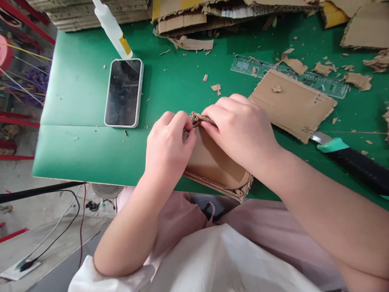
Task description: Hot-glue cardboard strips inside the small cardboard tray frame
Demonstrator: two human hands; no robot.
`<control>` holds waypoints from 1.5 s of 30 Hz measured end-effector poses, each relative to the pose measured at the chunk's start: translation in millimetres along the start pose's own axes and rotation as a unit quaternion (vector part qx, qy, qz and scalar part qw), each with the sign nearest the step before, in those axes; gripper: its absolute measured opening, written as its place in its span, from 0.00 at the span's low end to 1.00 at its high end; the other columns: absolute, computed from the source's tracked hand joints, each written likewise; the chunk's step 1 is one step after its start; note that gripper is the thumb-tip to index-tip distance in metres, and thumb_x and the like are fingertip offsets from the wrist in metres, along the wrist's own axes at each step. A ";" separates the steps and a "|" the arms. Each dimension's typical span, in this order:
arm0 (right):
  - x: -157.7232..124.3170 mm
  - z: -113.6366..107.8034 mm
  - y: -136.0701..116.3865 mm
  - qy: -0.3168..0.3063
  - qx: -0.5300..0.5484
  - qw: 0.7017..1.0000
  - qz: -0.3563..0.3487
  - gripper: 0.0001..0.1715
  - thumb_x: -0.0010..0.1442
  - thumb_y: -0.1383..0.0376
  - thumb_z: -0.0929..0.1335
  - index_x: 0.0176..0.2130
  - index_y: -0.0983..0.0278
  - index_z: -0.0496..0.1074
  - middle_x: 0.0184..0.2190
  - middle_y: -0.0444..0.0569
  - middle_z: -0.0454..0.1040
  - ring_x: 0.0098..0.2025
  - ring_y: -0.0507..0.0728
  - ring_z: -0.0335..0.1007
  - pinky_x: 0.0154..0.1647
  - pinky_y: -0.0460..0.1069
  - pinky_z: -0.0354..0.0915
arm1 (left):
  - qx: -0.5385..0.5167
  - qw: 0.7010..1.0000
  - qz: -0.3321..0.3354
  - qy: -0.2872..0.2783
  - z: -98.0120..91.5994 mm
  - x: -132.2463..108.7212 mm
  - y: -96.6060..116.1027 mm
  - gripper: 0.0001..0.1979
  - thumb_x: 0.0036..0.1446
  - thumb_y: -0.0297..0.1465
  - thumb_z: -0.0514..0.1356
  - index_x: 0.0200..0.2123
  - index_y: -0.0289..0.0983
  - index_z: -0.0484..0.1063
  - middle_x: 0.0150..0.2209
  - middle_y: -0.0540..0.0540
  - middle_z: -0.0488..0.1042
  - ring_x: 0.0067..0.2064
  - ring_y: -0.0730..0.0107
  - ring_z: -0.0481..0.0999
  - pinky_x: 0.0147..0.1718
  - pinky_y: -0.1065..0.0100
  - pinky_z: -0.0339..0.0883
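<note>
A small brown cardboard box-like piece [217, 162] with layered edges lies at the table's front edge, tilted to my view. My left hand [170, 140] pinches its far left corner between thumb and fingers. On the far edge of the same piece, my right hand [240, 127] is closed, fingertips pressing the folded rim close to that corner. The fingertips of both hands nearly meet there. My hands hide much of the piece's left and right sides.
A phone [124, 93] lies left of my hands, with a white bottle [114, 32] behind it. To the right are a flat cardboard piece [293, 101] over a clear ruler [328, 85], and a utility knife [355, 162]. Cardboard scraps [194, 43] litter the green table [75, 150].
</note>
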State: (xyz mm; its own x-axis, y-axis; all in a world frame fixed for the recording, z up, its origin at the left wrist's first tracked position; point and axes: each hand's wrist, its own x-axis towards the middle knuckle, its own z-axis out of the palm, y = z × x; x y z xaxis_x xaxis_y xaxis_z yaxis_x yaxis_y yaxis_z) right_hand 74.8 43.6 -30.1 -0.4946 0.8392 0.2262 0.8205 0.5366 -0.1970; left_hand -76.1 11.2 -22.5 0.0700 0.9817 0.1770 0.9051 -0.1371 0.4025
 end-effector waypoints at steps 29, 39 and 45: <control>-0.6 -4.0 6.7 -0.018 0.103 0.994 0.008 0.11 0.63 0.71 0.61 0.34 0.62 0.72 0.33 0.49 0.73 0.41 0.58 0.66 0.38 0.52 0.62 | -0.116 0.992 -0.039 -0.032 -12.1 1.3 -8.8 0.02 0.53 0.30 0.60 0.31 0.39 0.69 0.29 0.52 0.73 0.31 0.75 0.71 0.29 0.72 0.65; -2.6 -20.0 21.9 0.062 0.170 0.981 0.072 0.07 0.62 0.66 0.63 0.38 0.60 0.71 0.38 0.46 0.75 0.39 0.55 0.71 0.39 0.50 0.65 | -0.051 0.999 -0.011 -0.007 -7.8 1.5 -3.8 0.02 0.54 0.30 0.60 0.32 0.40 0.72 0.31 0.50 0.71 0.31 0.73 0.69 0.30 0.71 0.64; -34.2 -23.7 26.0 0.066 0.118 0.990 0.043 0.07 0.62 0.67 0.65 0.39 0.62 0.73 0.35 0.48 0.77 0.38 0.56 0.73 0.38 0.50 0.68 | 0.003 1.000 0.015 0.017 3.3 0.3 0.0 0.04 0.52 0.32 0.63 0.30 0.38 0.72 0.31 0.50 0.68 0.32 0.71 0.69 0.34 0.68 0.65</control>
State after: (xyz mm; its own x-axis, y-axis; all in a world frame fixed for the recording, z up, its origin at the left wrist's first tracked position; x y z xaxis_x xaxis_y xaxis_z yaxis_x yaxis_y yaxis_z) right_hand 119.9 26.8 -20.4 -0.3708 0.8725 0.3182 0.7605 0.4820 -0.4352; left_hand -74.7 11.9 -25.4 0.0838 0.9722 0.2187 0.9055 -0.1660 0.3906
